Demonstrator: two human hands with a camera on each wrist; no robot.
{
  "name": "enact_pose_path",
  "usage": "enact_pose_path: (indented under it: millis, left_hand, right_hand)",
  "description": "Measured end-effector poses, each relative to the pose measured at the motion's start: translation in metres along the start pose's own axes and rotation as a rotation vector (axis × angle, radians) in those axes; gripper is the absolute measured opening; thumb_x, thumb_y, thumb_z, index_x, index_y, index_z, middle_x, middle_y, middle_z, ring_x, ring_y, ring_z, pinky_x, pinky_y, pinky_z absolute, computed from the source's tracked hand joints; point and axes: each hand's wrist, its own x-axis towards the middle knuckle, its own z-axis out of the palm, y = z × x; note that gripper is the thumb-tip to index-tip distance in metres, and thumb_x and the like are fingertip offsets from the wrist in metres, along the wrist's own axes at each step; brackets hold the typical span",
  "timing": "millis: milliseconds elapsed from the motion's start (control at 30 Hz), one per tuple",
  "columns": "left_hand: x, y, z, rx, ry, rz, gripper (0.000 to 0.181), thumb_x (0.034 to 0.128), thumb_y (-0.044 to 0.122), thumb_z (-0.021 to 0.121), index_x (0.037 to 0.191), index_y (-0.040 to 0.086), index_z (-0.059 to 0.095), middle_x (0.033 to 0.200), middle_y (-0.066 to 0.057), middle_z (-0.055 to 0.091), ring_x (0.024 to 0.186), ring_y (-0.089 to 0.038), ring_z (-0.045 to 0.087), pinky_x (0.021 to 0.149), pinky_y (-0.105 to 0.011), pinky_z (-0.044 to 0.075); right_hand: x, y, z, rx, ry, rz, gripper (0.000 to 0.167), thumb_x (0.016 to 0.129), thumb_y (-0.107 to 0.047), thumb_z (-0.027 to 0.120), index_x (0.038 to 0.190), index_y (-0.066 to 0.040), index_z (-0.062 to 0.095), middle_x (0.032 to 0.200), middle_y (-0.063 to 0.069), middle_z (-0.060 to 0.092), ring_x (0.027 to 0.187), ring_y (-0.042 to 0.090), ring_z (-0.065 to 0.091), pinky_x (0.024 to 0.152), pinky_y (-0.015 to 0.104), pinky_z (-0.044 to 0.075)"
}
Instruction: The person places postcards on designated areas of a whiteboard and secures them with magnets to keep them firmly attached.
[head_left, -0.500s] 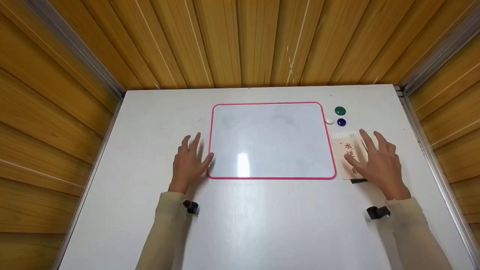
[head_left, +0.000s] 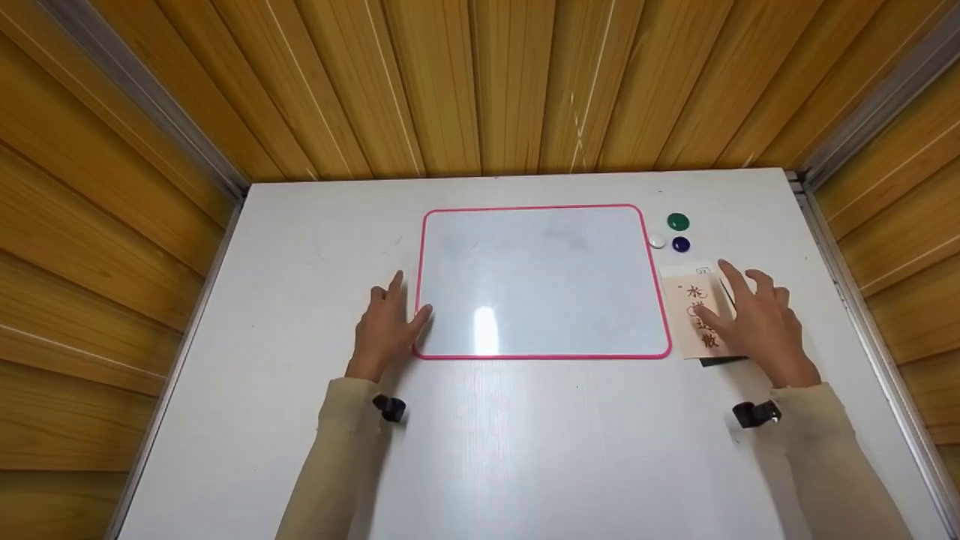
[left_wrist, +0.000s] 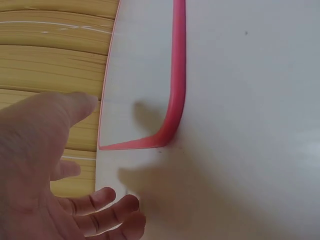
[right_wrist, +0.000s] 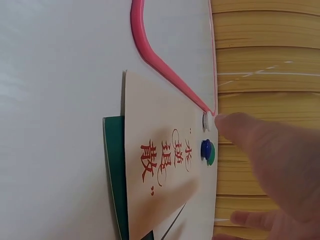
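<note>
A whiteboard [head_left: 540, 285] with a pink frame lies flat on the white table. My left hand [head_left: 384, 330] is at its left edge, thumb over the frame and fingers loosely spread; the left wrist view shows nothing in the palm. To the right of the board lies a cream card [right_wrist: 155, 130] with red characters, on top of a dark green piece [right_wrist: 116, 165]. Over the card's right side hovers my right hand [head_left: 769, 330], its fingers spread and holding nothing. Beyond the card sit three round magnets: green [head_left: 678, 221], blue [head_left: 681, 244] and white [head_left: 657, 241].
The white table [head_left: 525, 450] runs back to a wood-panelled wall [head_left: 510, 82], with panels on both sides too. A black wrist camera [head_left: 390, 408] sits on the left sleeve, another camera [head_left: 756, 414] on the right.
My left hand has shifted slightly right and its fingers have bent a little. The right hand has drawn slightly off the card, so more of the lower characters shows.
</note>
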Motion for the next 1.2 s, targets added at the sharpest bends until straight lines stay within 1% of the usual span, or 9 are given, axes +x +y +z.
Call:
enact_pose_path:
  millis: [67,200,367,467,633,700,800,967,1200]
  left_hand:
    - [0.000,0.001,0.001,-0.012,-0.016,-0.008,0.086,0.0963,0.051,0.066,0.163,0.013,0.028,0.135,-0.025,0.048,0.091,-0.033,0.059,0.082,-0.053,0.055]
    - [0.000,0.003,0.003,-0.013,-0.041,-0.006,0.085,0.0974,0.048,0.065,0.162,0.006,0.029,0.136,-0.027,0.051,0.096,-0.034,0.059,0.088,-0.055,0.054]
    - [0.002,0.007,0.002,-0.012,-0.066,-0.008,0.086,0.0968,0.046,0.067,0.158,-0.002,0.031,0.138,-0.029,0.053,0.111,-0.037,0.060,0.098,-0.055,0.050]
    - [0.003,0.011,0.003,-0.019,-0.086,-0.018,0.087,0.0956,0.045,0.069,0.157,-0.004,0.034,0.140,-0.030,0.052,0.117,-0.039,0.059,0.101,-0.056,0.048]
    - [0.004,0.016,0.004,-0.050,-0.110,-0.050,0.090,0.0925,0.043,0.074,0.157,-0.005,0.033,0.140,-0.029,0.052,0.120,-0.038,0.056,0.106,-0.055,0.045]
    - [0.004,0.017,0.004,-0.060,-0.110,-0.055,0.092,0.0909,0.042,0.077,0.156,-0.005,0.034,0.138,-0.028,0.053,0.118,-0.037,0.056,0.106,-0.055,0.045]
    - [0.005,0.018,0.005,-0.058,-0.102,-0.052,0.092,0.0881,0.041,0.081,0.154,-0.006,0.038,0.130,-0.026,0.056,0.112,-0.035,0.058,0.101,-0.054,0.048]
    - [0.007,0.018,0.005,-0.055,-0.089,-0.051,0.083,0.0842,0.039,0.086,0.145,-0.004,0.049,0.118,-0.023,0.058,0.102,-0.033,0.058,0.093,-0.052,0.051]
    - [0.006,0.022,0.008,-0.082,-0.096,-0.076,0.074,0.0797,0.030,0.090,0.137,-0.001,0.056,0.113,-0.020,0.057,0.099,-0.032,0.056,0.090,-0.050,0.051]
  right_hand:
    - [0.001,0.000,-0.001,0.007,-0.020,0.011,0.088,0.095,-0.044,0.071,0.163,-0.015,0.024,0.149,0.040,0.028,0.121,0.066,0.034,0.079,0.077,0.044]
    - [0.003,0.000,-0.001,0.017,-0.054,0.036,0.088,0.095,-0.046,0.069,0.163,-0.013,0.023,0.147,0.042,0.028,0.120,0.067,0.033,0.079,0.077,0.044]
    - [0.004,-0.002,-0.003,0.038,-0.081,0.073,0.090,0.095,-0.044,0.070,0.163,-0.011,0.021,0.142,0.043,0.029,0.119,0.065,0.033,0.078,0.076,0.045]
    - [0.005,-0.002,-0.004,0.046,-0.101,0.089,0.092,0.095,-0.043,0.071,0.163,-0.009,0.019,0.140,0.045,0.030,0.118,0.065,0.034,0.078,0.077,0.045]
    - [0.006,-0.003,-0.004,0.053,-0.130,0.103,0.093,0.095,-0.042,0.071,0.162,-0.005,0.018,0.136,0.047,0.031,0.115,0.067,0.036,0.077,0.076,0.045]
    - [0.006,-0.003,-0.003,0.056,-0.133,0.106,0.093,0.095,-0.041,0.071,0.161,-0.004,0.018,0.135,0.047,0.032,0.113,0.066,0.037,0.076,0.075,0.045]
    - [0.008,-0.004,-0.002,0.063,-0.134,0.109,0.093,0.094,-0.039,0.073,0.161,-0.002,0.019,0.132,0.047,0.033,0.110,0.064,0.038,0.073,0.072,0.045]
    - [0.010,-0.006,0.000,0.068,-0.157,0.124,0.095,0.092,-0.036,0.075,0.160,0.000,0.019,0.130,0.048,0.033,0.108,0.064,0.039,0.072,0.071,0.045]
    - [0.008,-0.007,0.003,0.081,-0.192,0.154,0.093,0.091,-0.032,0.076,0.158,0.001,0.021,0.129,0.047,0.033,0.106,0.062,0.039,0.073,0.068,0.044]
